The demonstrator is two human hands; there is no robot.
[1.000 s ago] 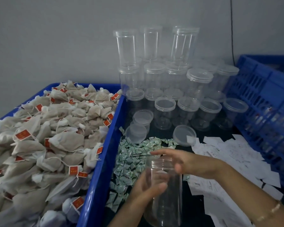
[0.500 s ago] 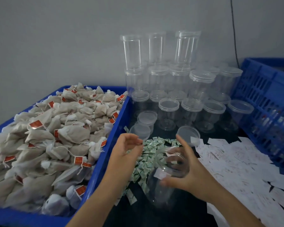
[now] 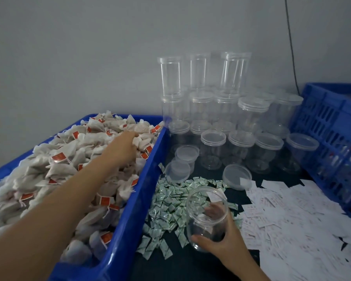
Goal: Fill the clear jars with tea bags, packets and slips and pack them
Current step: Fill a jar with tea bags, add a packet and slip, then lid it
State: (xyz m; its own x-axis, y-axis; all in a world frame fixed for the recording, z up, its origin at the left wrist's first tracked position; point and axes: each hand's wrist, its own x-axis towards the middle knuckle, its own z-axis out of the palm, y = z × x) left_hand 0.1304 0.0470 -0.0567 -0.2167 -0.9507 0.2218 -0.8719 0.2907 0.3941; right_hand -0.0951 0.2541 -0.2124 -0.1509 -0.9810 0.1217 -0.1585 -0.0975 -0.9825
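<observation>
My right hand (image 3: 221, 246) grips an open clear jar (image 3: 201, 224) from below and behind, tilted with its mouth toward the back left, over the dark table. A white slip shows at the jar's far rim. My left hand (image 3: 123, 147) reaches far into the blue bin (image 3: 138, 199) and rests on the heap of tea bags (image 3: 55, 171) with red tags; its fingertips are hidden among the bags. Small green packets (image 3: 168, 201) lie in a pile just left of the jar. White paper slips (image 3: 288, 220) are spread to its right.
Several empty clear jars (image 3: 213, 151) stand stacked in rows against the grey wall. Loose lids (image 3: 236, 178) lie in front of them. A blue slatted crate (image 3: 332, 138) stands at the right edge.
My left hand has left the jar area and stretched out over the tea bags to the far end of the bin. My right hand has lowered the jar a little toward me.
</observation>
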